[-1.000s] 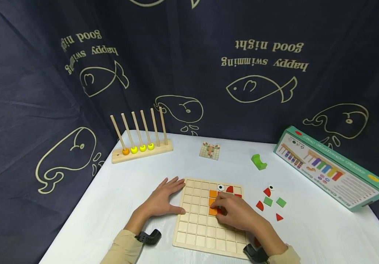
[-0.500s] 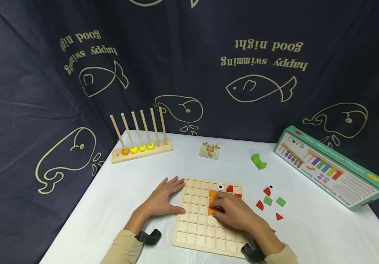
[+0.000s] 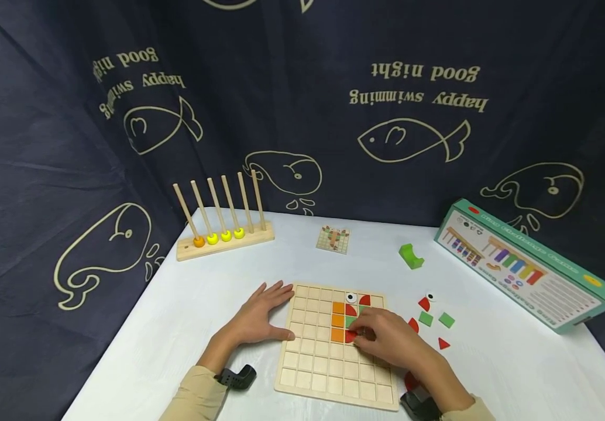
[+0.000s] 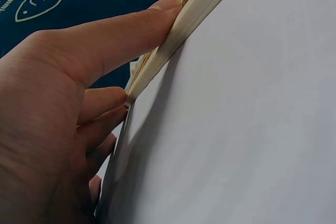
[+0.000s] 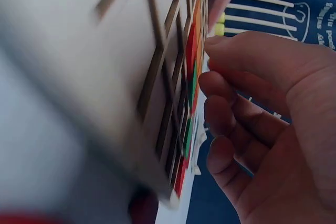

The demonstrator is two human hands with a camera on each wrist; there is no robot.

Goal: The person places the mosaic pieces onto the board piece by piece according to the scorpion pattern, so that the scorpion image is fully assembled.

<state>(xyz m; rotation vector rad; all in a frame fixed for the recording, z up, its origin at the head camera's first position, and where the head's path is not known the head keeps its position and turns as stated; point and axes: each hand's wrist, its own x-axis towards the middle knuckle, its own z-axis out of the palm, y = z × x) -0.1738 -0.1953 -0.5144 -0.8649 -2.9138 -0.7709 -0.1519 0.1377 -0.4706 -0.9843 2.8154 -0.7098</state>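
A wooden grid board (image 3: pixel 320 365) lies on the white table. Set in its cells are a column of orange squares (image 3: pixel 337 321), a green square (image 3: pixel 350 322), a red quarter-circle (image 3: pixel 350 337) and a round eye piece (image 3: pixel 351 297). My left hand (image 3: pixel 257 316) steadies the board's left edge, fingers stretched and thumb on the rim, as the left wrist view confirms. Over the board's right half hovers my right hand (image 3: pixel 387 336), fingertips beside the lower red quarter-circle. In the right wrist view its fingers are loosely bent, with no piece visible between them. It hides some right-hand cells.
Loose red pieces, green squares (image 3: pixel 446 320) and another eye piece (image 3: pixel 430 297) lie right of the board. Behind are a pattern card (image 3: pixel 333 240), a green curved block (image 3: pixel 411 256), a peg rack (image 3: pixel 226 241) with beads, and a long game box (image 3: pixel 526 266).
My right hand has shifted right, away from the orange squares, uncovering them along with the green square and red quarter-circle. My left hand stays at the board's edge.
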